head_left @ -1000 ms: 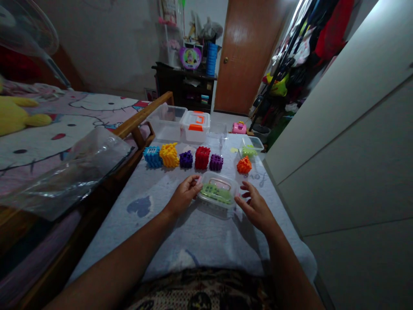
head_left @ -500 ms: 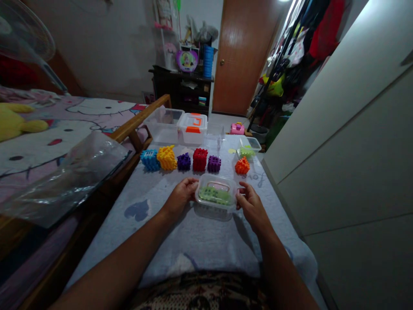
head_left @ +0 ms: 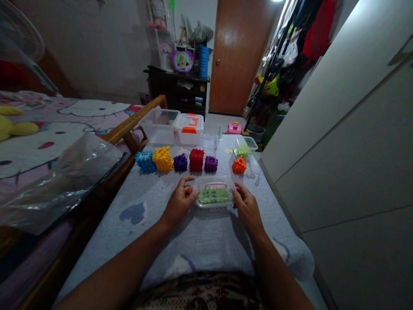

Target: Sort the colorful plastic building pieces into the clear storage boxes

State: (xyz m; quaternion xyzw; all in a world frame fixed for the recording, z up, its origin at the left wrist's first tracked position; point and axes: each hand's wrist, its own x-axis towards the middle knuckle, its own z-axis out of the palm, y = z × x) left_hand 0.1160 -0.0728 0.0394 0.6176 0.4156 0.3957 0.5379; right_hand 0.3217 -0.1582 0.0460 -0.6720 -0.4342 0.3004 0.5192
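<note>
Both hands have the small clear plastic box (head_left: 214, 192) by its ends, left hand (head_left: 180, 200) and right hand (head_left: 247, 207) gripping opposite sides. It's see-through, with rounded corners, a pinkish handle (head_left: 216, 184) on top and flat green pieces (head_left: 220, 196) showing inside. It's over the middle of the cloth-covered worktop (head_left: 206, 245), just nearer the person than the red block cube (head_left: 196, 161).
</note>
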